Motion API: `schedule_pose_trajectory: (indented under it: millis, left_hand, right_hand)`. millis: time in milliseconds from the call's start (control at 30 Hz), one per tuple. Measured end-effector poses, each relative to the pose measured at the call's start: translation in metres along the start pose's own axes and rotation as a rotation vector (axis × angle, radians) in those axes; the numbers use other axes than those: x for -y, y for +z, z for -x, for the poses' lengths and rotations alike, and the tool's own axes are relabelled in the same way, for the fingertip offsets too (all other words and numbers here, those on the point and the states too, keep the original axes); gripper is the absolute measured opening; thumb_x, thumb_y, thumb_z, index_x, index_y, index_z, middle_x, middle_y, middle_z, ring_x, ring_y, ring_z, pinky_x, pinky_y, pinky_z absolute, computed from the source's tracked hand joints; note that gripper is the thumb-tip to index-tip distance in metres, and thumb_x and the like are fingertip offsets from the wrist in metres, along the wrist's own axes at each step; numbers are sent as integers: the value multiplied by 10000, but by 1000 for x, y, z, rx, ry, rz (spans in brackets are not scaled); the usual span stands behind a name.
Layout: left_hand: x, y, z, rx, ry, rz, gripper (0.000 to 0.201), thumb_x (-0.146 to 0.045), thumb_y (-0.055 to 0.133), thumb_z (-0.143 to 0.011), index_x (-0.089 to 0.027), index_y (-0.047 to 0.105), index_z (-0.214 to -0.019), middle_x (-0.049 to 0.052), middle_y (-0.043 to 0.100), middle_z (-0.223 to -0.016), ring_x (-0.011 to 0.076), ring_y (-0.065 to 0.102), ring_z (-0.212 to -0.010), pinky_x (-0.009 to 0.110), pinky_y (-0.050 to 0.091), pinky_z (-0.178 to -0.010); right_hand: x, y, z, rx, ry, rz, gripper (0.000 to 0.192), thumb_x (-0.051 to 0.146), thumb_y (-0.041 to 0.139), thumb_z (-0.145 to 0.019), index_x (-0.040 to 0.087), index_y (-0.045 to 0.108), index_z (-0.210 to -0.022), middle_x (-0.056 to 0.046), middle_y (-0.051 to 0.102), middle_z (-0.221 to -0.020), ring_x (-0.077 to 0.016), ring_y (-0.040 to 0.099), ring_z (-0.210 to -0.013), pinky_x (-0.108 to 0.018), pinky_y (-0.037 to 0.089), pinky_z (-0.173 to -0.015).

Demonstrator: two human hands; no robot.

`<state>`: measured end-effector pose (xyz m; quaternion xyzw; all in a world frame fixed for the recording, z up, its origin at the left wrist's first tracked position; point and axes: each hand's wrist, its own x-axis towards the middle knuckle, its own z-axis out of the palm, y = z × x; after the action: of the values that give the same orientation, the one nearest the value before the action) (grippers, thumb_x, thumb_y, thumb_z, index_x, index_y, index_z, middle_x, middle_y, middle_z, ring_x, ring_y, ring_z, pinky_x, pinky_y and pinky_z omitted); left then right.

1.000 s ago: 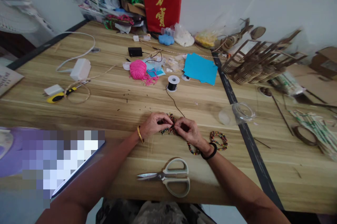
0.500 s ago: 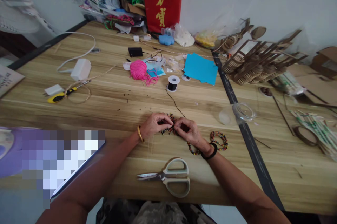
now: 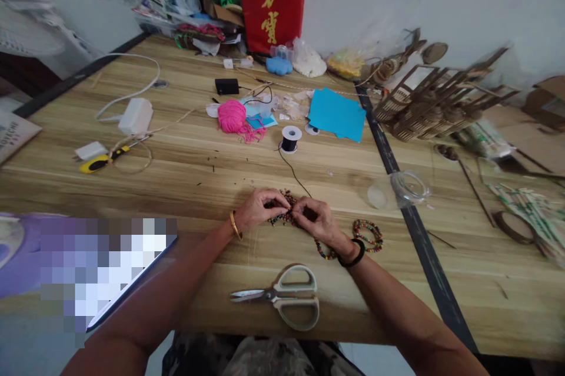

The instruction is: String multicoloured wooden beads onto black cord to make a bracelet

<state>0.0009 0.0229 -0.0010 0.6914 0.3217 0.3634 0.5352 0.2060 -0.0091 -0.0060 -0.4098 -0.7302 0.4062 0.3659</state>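
At the centre of the frame, low on the pale wooden table (image 3: 185, 182), the left hand (image 3: 260, 210) and the right hand (image 3: 318, 220) meet fingertip to fingertip over a small heap of brown and multicoloured wooden beads (image 3: 282, 218). Both hands have their fingers curled shut in a pinch on the beads and, it seems, on the thin black cord (image 3: 295, 173) that runs up from them to the white spool of black thread (image 3: 290, 139); the pinch point itself is too small to make out clearly.

To do this fine work well, the wrists are best rested on the table, the cord kept lightly taut between the two pinches, and the loose beads kept just beside the fingers. A finished ring of coloured beads (image 3: 367, 235) lies to the right of the right wrist, and grey-handled scissors (image 3: 286, 298) lie near the lower edge, within easy reach.
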Motion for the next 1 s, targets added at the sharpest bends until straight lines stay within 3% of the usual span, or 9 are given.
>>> schedule_pose_trajectory:
  millis: [1000]
  left_hand:
    - [0,0,0,6,4,-24,126,-239,709,-763,-117,718,-793,70,684,-789,152,626,-753,266,494,-712]
  right_hand:
    - [-1,1,0,-10,-10,15,167,301,589,-875,157,623,-798,-23,617,-682,-107,507,-568,-215,392,-523]
